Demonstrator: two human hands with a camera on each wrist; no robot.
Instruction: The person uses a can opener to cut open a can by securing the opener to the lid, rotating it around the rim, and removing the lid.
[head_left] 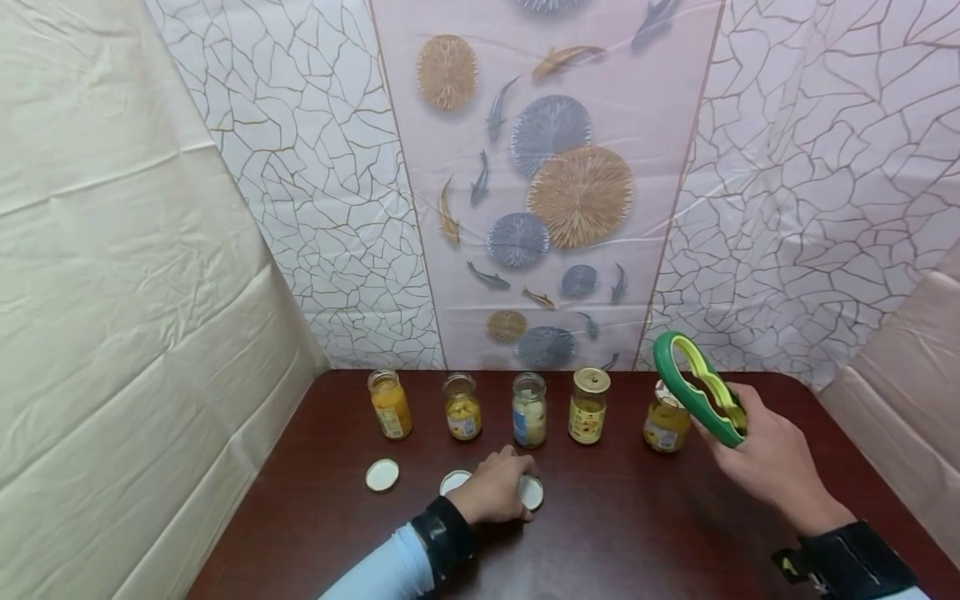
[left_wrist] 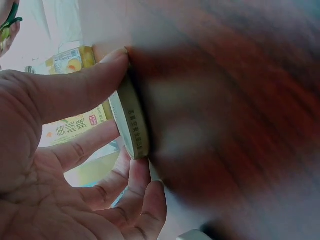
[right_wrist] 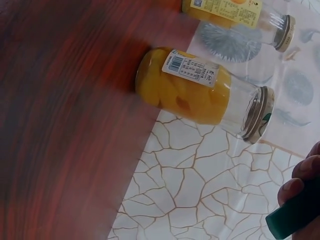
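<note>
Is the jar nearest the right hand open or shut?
Shut: in the right wrist view, a lid sits on this jar's mouth. How tight, I cannot tell.

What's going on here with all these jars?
A person at a dark table pinches a lid with the left grip. The right grip holds a green tool in the air. Three jars stand open; the two jars at the right end are capped. Two other lids lie white side up on the table.
</note>
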